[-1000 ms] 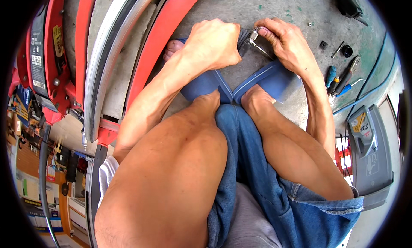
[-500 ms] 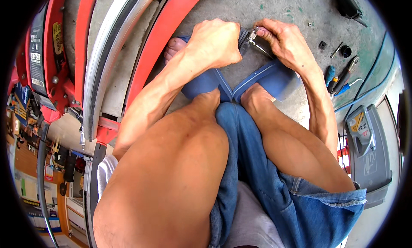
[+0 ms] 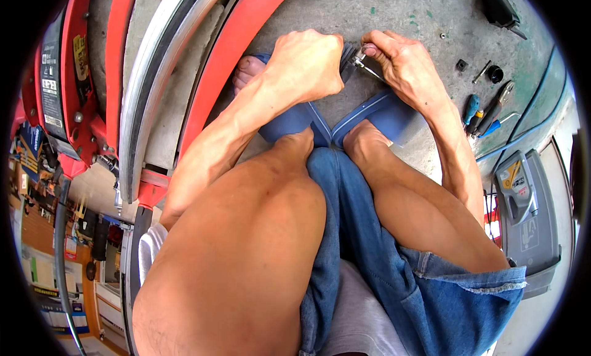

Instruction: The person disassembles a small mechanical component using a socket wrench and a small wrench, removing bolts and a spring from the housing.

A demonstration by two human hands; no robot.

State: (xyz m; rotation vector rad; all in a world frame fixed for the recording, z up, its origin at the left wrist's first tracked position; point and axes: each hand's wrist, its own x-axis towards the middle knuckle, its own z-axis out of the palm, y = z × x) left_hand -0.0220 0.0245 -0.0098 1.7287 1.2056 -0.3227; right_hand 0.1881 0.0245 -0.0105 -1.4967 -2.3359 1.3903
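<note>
Evidently the work is small and fiddly, for the person squats low with both arms passed outside the bent legs, so that the hands meet just beyond the blue slippers [image 3: 372, 116], apart from each other by a narrow gap. The right hand [image 3: 403, 64] pinches a shiny metal fitting [image 3: 358, 60] between thumb and fingers, a light hold that seems meant for feel rather than force; a thin metal rod [image 3: 373, 74] slants from it toward the near right. The left hand [image 3: 308, 64] is curled, back upward, just beside a dark ribbed piece [image 3: 348, 53] that touches the fitting; its fingertips are hidden, so I can't tell whether it is clamped on that piece to steady it. On the floor to the right, the blue-handled screwdriver [image 3: 472, 107] and pliers [image 3: 497, 107] lie bunched, probably for easy reach, while a bolt [image 3: 482, 72] and a round black cap [image 3: 494, 74] sit together farther off, perhaps to keep them from straying. Left stands a pale curved rim [image 3: 154, 79].
</note>
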